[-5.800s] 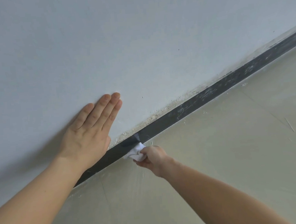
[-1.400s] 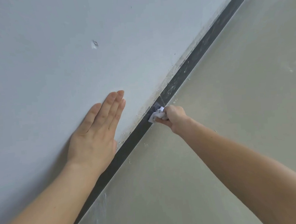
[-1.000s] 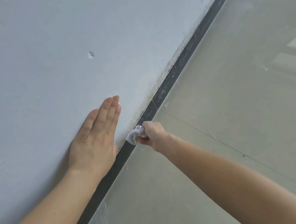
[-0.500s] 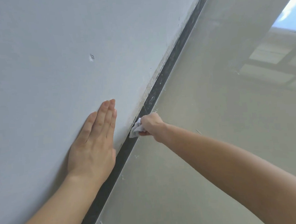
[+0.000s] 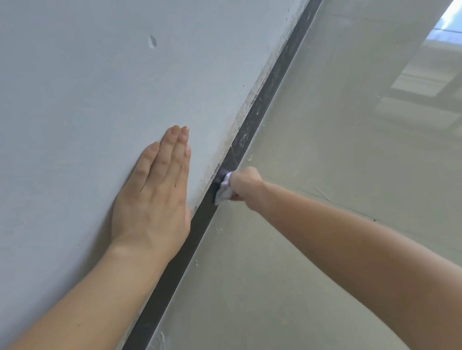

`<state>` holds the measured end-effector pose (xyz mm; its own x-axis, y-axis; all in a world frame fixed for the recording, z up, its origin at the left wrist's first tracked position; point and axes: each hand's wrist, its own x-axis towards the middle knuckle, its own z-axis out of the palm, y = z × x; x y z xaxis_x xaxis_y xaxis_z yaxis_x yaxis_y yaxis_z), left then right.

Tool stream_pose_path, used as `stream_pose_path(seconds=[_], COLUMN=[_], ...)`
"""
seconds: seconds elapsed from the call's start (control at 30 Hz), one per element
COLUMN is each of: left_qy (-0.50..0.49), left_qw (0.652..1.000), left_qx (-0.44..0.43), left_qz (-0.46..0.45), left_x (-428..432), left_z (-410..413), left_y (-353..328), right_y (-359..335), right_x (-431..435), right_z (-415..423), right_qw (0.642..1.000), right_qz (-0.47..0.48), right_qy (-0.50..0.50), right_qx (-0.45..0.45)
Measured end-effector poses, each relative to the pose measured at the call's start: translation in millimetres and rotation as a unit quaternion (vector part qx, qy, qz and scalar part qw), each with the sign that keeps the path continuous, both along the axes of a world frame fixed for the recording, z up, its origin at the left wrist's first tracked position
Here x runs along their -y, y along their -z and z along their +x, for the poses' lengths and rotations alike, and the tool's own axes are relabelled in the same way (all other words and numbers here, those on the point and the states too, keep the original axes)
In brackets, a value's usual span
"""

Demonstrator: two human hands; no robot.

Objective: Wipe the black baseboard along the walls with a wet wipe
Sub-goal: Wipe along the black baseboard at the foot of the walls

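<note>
Baseboard wiping under way. Long black glossy baseboard strip (image 5: 263, 105) runs diagonally where pale grey painted wall (image 5: 80, 76) meets smooth beige tiled floor (image 5: 319, 168). Right hand (image 5: 245, 183), fingers clenched round crumpled white wet wipe (image 5: 223, 192), presses it onto the strip's face, likely bunched to get firm rubbing pressure. Left hand (image 5: 155, 196) lies flat on the wall just above the strip, fingers straight and together, gripping nothing, probably bracing the body while leaning low. Strip beyond the wipe shows white specks and crumbly plaster along its top edge; strip nearer the camera looks cleaner, so wiping there seems done.
</note>
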<state>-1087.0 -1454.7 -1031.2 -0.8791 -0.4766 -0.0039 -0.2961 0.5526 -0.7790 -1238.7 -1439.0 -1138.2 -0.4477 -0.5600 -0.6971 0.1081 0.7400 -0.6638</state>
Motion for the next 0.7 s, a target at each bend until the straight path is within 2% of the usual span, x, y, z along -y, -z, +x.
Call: stream_pose_path(seconds=[0.03,0.07,0.2,0.3,0.37,0.4,0.5,0.57,0.63,0.7], left_qy=[-0.004,-0.003,-0.008,-0.001,0.006,0.008,0.003,-0.006,-0.016,-0.022], left_qw=[1.0,1.0,0.999,0.998,0.997,0.998,0.997,0.997,0.995,0.993], left_qx=[0.002,0.003,-0.005,-0.016,-0.022,-0.024,-0.026,-0.029,-0.034,-0.029], left_qz=[0.008,0.014,0.052,0.066,0.067,0.066,0.066,0.076,0.093,0.117], left_x=[-1,-1,-5,-3,-2,-1,0,-1,-1,-3], left_z=[0,0,-2,-2,-1,0,-1,-2,-2,-4], left_y=[0,0,-7,-9,-6,-5,-6,-10,-9,-11], right_y=[-7,-5,-5,5,15,16,1,-10,-22,-36], right_x=[-2,2,-13,-19,-20,-18,-11,-16,-29,-42], right_z=[-4,-14,-26,-22,-13,-9,-7,-13,-19,-21], right_qw=[0.987,0.972,0.962,0.966,0.975,0.979,0.973,0.975,0.984,0.989], right_qz=[-0.027,-0.061,-0.117,-0.053,-0.012,-0.02,-0.099,-0.136,-0.154,-0.118], right_qy=[0.128,0.178,0.235,0.247,0.208,0.182,0.182,0.158,0.057,-0.063], right_qx=[0.088,0.137,0.074,0.051,0.079,0.093,0.102,0.075,0.073,0.057])
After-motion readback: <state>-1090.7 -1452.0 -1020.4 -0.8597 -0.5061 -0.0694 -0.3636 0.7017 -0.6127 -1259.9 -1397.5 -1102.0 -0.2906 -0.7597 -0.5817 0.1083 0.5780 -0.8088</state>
